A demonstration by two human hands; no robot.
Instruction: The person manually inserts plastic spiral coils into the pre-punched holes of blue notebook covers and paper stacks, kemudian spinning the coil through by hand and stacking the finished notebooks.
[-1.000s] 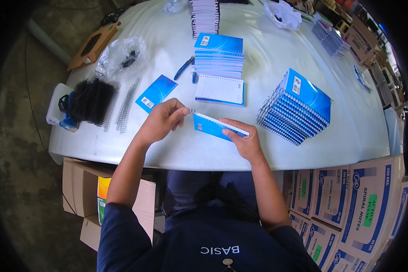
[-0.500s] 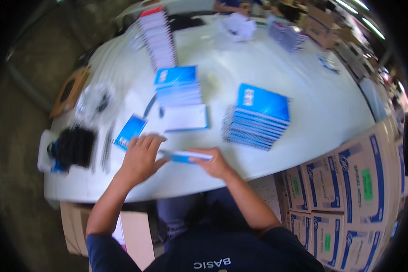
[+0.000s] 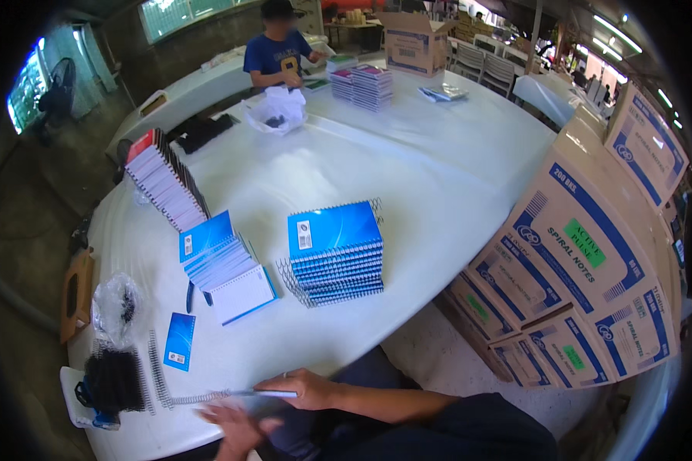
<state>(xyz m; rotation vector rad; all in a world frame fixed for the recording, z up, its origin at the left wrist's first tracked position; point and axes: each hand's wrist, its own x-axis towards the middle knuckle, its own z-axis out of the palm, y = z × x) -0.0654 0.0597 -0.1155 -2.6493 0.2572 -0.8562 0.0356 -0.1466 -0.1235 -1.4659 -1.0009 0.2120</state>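
Two hands work at the near edge of the white table point(image 3: 438, 177), right at its rim. The right hand point(image 3: 304, 390) pinches a thin notebook point(image 3: 265, 393) held edge-on, with its wire spiral point(image 3: 196, 399) trailing left along the table's lip. The left hand point(image 3: 234, 426) is blurred, lying just below and left of the notebook, fingers loosely spread; I cannot tell whether it touches the notebook.

Left of the hands the corner is crowded: a loose spiral point(image 3: 158, 369), a pile of black coils point(image 3: 114, 379) on a white tray point(image 3: 73, 399), a clear bag point(image 3: 117, 307) and a single blue cover point(image 3: 180, 341). Beyond the hands lies a bare strip of table, then an unbound stack point(image 3: 227, 265) with a white sheet on its near side, and just right of it a pile of bound blue notebooks point(image 3: 337, 253). A slanted row of pads point(image 3: 165, 180) stands further back on the left.

The middle and right of the table lie open. Off the right rim, cartons point(image 3: 569, 261) are stacked close against the table's edge. At the far end another person point(image 3: 277, 54) sits by more stacks point(image 3: 365, 83)
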